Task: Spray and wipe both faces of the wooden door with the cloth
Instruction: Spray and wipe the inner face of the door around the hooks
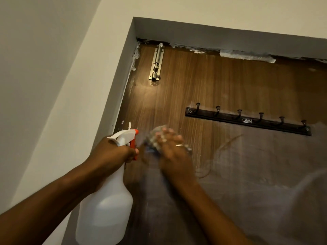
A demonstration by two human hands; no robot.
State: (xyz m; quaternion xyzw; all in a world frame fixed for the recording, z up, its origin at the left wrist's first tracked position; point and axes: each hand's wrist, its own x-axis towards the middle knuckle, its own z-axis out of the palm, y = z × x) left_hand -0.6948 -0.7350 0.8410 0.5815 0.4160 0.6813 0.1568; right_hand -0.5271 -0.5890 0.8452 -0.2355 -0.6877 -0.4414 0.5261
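Left hand (113,152) gripping the bottle (106,207), right hand (172,151) pressing the cloth (155,137) flat to the door (212,82): spray aimed this near is risking wetting the fingers (165,134).

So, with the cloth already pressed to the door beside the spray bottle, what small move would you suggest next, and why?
Probably sweep the right hand and its cloth up the door toward the latch bolt. The lower panel looks dull and smeared, while the strip above the hook rail shows bare shine. The left hand can keep the spray bottle aside.
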